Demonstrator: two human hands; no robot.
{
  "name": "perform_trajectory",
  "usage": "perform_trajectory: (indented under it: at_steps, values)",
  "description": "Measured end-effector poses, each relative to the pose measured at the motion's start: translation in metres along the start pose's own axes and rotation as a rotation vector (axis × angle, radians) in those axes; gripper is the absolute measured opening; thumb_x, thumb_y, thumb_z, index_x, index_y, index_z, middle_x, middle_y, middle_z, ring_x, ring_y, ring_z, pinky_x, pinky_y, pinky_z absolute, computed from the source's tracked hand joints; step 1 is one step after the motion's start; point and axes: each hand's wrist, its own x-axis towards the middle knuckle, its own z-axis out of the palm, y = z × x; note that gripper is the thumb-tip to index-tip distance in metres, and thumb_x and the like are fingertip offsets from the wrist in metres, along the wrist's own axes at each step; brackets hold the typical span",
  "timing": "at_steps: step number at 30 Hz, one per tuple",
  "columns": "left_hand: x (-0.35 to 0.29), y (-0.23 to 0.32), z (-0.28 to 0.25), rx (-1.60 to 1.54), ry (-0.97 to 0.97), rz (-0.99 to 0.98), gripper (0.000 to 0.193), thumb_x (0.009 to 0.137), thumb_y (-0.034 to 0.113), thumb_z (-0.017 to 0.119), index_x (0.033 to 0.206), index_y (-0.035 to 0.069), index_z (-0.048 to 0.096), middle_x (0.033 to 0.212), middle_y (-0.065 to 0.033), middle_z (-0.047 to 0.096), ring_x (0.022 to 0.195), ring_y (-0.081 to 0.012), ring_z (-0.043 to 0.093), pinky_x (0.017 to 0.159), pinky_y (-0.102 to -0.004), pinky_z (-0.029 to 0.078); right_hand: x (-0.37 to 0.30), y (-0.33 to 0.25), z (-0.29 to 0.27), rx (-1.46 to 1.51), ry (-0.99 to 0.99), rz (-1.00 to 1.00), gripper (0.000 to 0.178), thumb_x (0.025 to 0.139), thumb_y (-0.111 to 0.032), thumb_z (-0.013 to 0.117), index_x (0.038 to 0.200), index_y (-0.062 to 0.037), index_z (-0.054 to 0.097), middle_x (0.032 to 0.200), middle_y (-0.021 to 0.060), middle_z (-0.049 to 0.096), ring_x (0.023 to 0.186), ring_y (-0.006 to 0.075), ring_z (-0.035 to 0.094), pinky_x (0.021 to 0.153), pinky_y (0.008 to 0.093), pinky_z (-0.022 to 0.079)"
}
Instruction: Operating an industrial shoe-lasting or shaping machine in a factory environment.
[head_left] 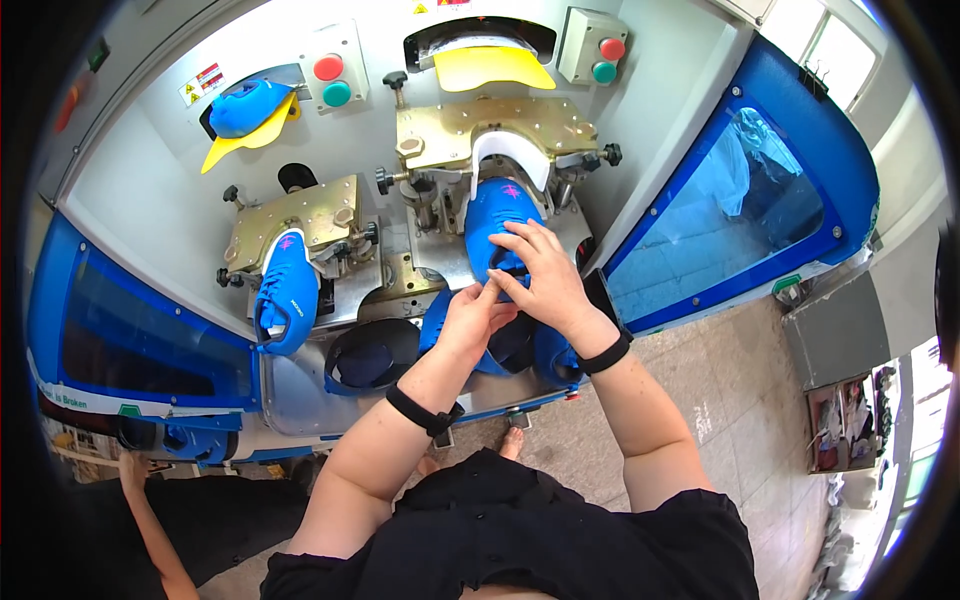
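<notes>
A blue shoe upper (492,212) lies toe-first in the right-hand clamp of the machine, under a white curved pad (512,160). My right hand (548,278) rests over its rear part, fingers curved across the collar and thumb pointing to the left hand. At the heel end, my left hand (472,318) is closed in a pinch at the shoe's edge, its fingertips meeting the right thumb. What lies between the fingertips is too small to make out. A second blue shoe upper (287,295) sits in the left-hand clamp, untouched.
Brass-coloured clamp plates (455,135) with black knobs stand ahead. Red and green buttons (337,94) are on the back wall. More blue shoe pieces (555,358) and a dark cup-shaped piece (372,352) lie on the near ledge. Blue-framed windows flank the machine. Another person's hand (132,470) shows lower left.
</notes>
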Motion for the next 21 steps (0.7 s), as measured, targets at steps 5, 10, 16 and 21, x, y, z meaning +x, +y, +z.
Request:
perform_trajectory:
  at_steps: [5, 10, 16, 21]
  values:
    - [-0.006, 0.001, 0.002, 0.001, 0.036, -0.003, 0.038, 0.101, 0.035, 0.053, 0.114, -0.001, 0.054, 0.102, -0.0114, 0.066, 0.091, -0.0226, 0.069, 0.077, -0.0314, 0.056, 0.010, 0.001, -0.004, -0.007, -0.086, 0.009, 0.053, 0.084, -0.044, 0.068, 0.128, -0.0166, 0.058, 0.138, 0.0143, 0.052, 0.134, 0.0409, 0.041, 0.109, 0.0514, 0.034]
    - [-0.004, 0.002, 0.005, 0.008, 0.090, -0.048, 0.038, 0.097, 0.038, 0.060, 0.102, 0.001, 0.053, 0.091, -0.0088, 0.064, 0.089, -0.0266, 0.071, 0.073, -0.0322, 0.057, 0.027, 0.015, 0.002, 0.016, -0.309, 0.141, 0.080, 0.089, -0.061, 0.054, 0.143, -0.0031, 0.044, 0.154, 0.0159, 0.035, 0.144, 0.0336, 0.028, 0.116, 0.0446, 0.027]
    - [-0.003, -0.010, 0.001, 0.032, 0.117, -0.013, 0.045, 0.093, 0.045, 0.064, 0.099, 0.002, 0.052, 0.092, -0.0074, 0.058, 0.084, -0.0265, 0.071, 0.068, -0.0306, 0.056, 0.026, 0.017, 0.011, -0.006, -0.312, 0.138, 0.077, 0.092, -0.058, 0.054, 0.144, -0.0027, 0.043, 0.153, 0.0174, 0.035, 0.145, 0.0332, 0.026, 0.117, 0.0415, 0.026]
    - [-0.005, -0.016, -0.001, 0.163, 0.185, -0.064, 0.054, 0.089, 0.054, 0.064, 0.107, 0.005, 0.053, 0.102, -0.0073, 0.055, 0.078, -0.0224, 0.070, 0.061, -0.0299, 0.055, 0.021, 0.020, 0.014, -0.028, -0.294, 0.109, 0.076, 0.092, -0.056, 0.054, 0.145, -0.0026, 0.041, 0.154, 0.0172, 0.035, 0.145, 0.0337, 0.026, 0.117, 0.0417, 0.026]
